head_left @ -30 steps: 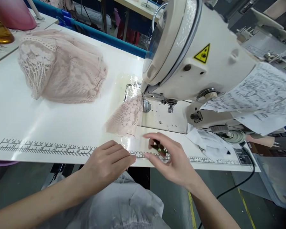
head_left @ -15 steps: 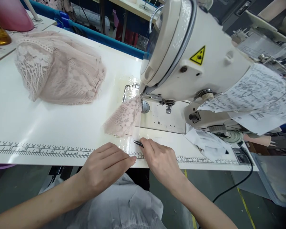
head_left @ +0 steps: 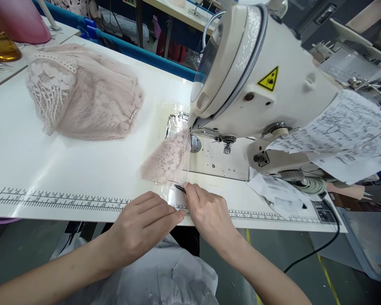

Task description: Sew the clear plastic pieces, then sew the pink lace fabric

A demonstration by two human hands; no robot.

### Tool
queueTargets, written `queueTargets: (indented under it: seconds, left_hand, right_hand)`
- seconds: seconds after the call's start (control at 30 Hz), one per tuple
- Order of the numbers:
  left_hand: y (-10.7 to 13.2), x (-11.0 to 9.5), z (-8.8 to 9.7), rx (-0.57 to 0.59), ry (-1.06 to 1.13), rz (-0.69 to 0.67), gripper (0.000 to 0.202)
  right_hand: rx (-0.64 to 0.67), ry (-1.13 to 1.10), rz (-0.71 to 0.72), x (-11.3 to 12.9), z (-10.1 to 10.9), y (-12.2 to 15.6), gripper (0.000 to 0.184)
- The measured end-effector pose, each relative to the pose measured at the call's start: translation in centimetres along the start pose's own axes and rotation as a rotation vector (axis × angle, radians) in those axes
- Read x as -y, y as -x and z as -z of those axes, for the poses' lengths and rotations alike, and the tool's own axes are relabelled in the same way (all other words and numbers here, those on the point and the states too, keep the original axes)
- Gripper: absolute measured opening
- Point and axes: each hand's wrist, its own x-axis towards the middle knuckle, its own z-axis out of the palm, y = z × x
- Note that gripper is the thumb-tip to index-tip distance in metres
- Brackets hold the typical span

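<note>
My left hand (head_left: pixel 146 224) is at the table's front edge, its fingers closed together and pointing right; whatever they may hold is hidden. My right hand (head_left: pixel 208 212) is closed around a small dark pointed tool, apparently thread snips (head_left: pixel 179 188), with only the tips showing. Those tips lie close to a loose thread at the near edge of a pale pink lace piece (head_left: pixel 167 160). The lace's far end reaches under the needle area of the white sewing machine (head_left: pixel 235 84), beside the shiny metal plate (head_left: pixel 174 123).
A bunched pink lace garment (head_left: pixel 92 95) lies at the left on the white table (head_left: pixel 82 169). A printed ruler strip (head_left: pixel 63 201) runs along the front edge. White scraps (head_left: pixel 277 192) and handwritten sheets (head_left: pixel 339 135) are at the right. A black cable (head_left: pixel 317 252) hangs beyond.
The dark tool tips have moved slightly left, closer to the thread at the lace's edge. The whole view has shifted slightly; my left hand keeps nearly the same pose.
</note>
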Motion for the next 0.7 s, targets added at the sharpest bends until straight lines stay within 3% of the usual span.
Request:
queueTargets:
  seconds: [0.23,0.5,0.7]
  left_hand:
    - [0.2,-0.1,0.3,0.013,-0.02,0.027,0.021]
    - [1.1,-0.6,1.0,0.032,-0.025,0.021,0.023]
    - [0.9,-1.3,1.5,0.069,-0.06,0.012,0.019]
  right_hand:
    - [-0.033,-0.073,-0.018,-1.5,0.4,0.7,0.023]
    - [0.029,-0.003,-0.296,-8.0,-0.8,0.0,0.033]
    - [0.066,0.094,-0.485,-10.7,-1.6,0.3,0.036]
